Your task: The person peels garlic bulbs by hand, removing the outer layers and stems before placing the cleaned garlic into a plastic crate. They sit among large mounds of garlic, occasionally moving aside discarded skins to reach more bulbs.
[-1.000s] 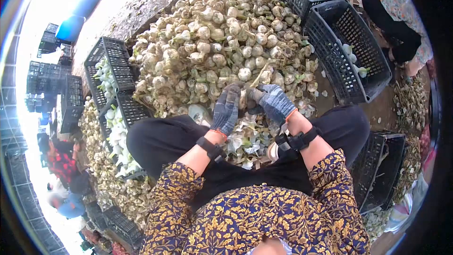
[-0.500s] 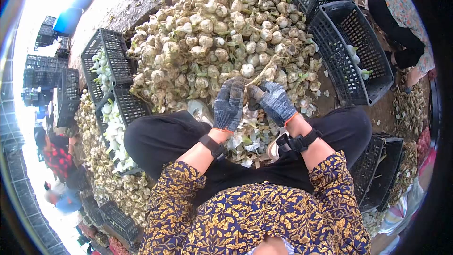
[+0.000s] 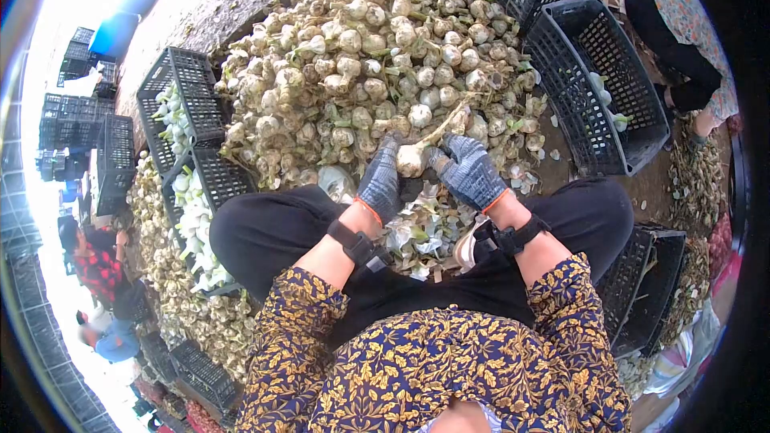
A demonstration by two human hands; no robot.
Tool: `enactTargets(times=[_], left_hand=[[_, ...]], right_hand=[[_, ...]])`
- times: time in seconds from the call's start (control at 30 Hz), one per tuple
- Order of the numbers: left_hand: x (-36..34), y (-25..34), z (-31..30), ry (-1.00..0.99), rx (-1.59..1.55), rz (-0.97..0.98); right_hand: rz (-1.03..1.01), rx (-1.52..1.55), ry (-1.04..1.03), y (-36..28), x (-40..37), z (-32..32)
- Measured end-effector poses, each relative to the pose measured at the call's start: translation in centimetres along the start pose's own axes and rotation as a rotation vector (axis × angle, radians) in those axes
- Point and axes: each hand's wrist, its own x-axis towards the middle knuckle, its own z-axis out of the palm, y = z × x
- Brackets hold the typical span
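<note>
Garlic bulb: the one in hand [image 3: 410,162] has its long dry stem [image 3: 439,131] attached and looks uncleaned.
Pale bulbs: some lie in the left-side crate [image 3: 209,184] and a few in the right-side crate [image 3: 553,72]; these seem the finished share.
Heap: a large pile of rough garlic [image 3: 353,40] lies ahead, so much appears left.
Peelings: loose skins [image 3: 425,228] lie below the hands.
Grip: left hand [image 3: 380,182] and right hand [image 3: 471,172] hold the bulb narrowly between their fingers, its stem slanting up over the right fingertips.
</note>
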Motion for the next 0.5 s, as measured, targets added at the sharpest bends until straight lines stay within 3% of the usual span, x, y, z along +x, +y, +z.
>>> enactTargets(times=[0.03, 0.07, 0.13, 0.23, 0.27, 0.3, 0.37, 0.4, 0.43, 0.5], left_hand=[[0.5, 0.1, -0.7, -0.116, -0.021, -0.118], [1.0, -0.5, -1.0, -0.117, -0.02, -0.118], [1.4, -1.7, 0.0, 0.053, 0.908, 1.027], [-0.2, -2.1, 1.2, 0.103, 0.915, 1.055], [-0.3, -2.2, 1.4, 0.035, 0.673, 0.77], [-0.5, -1.8, 1.5, 0.035, 0.672, 0.769], [-1.2, -0.3, 1.5, 0.023, 0.452, 0.318], [-1.7, 0.2, 2.0, -0.028, 0.162, 0.123], [-1.6, 0.1, 1.9, -0.027, 0.161, 0.123], [-1.5, -0.2, 1.8, 0.032, 0.495, 0.347]], right_hand=[[0.043, 0.036, -0.011, -0.3, 0.2, -0.2], [0.043, 0.035, -0.01, -0.5, 0.6, -0.4], [0.377, 0.148, -0.124, -0.6, 1.2, -0.8], [0.37, 0.165, -0.063, -0.5, 1.0, -0.6], [0.365, 0.173, -0.032, -0.4, 1.0, -0.5], [0.366, 0.173, -0.033, -0.4, 1.0, -0.5], [0.363, 0.223, -0.01, -0.5, 0.9, -0.5], [0.364, 0.223, -0.011, -0.6, 1.0, -0.6], [0.376, 0.222, -0.016, -0.7, 1.0, -0.7], [0.391, 0.222, -0.022, -0.5, 0.9, -0.3]])
